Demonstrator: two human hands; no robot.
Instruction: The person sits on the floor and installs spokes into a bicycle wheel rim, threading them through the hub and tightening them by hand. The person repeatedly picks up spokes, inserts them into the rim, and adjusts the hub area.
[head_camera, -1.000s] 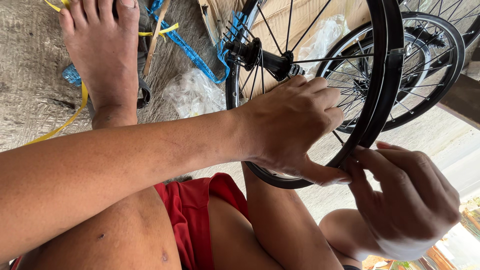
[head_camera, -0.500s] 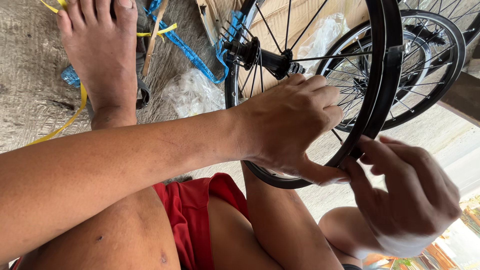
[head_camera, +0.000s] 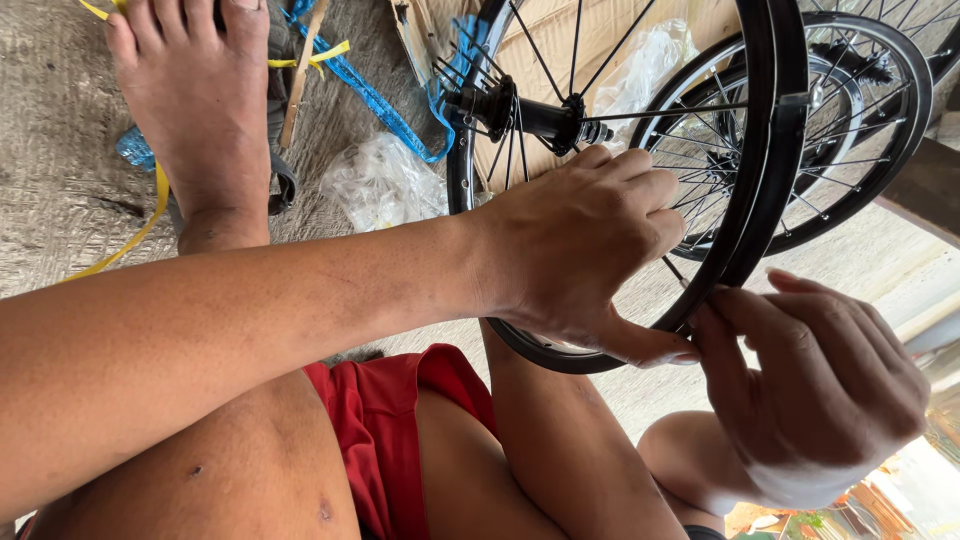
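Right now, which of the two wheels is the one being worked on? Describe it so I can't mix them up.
Start at the red shorts in the lower middle; just above them stands a black spoked wheel. It is the nearer one, its hub above the left hand. Unlike the second wheel behind it at upper right, its lower rim is pinched by the left hand and right hand.

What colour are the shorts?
The shorts are red, seen best in the head view, under the left hand.
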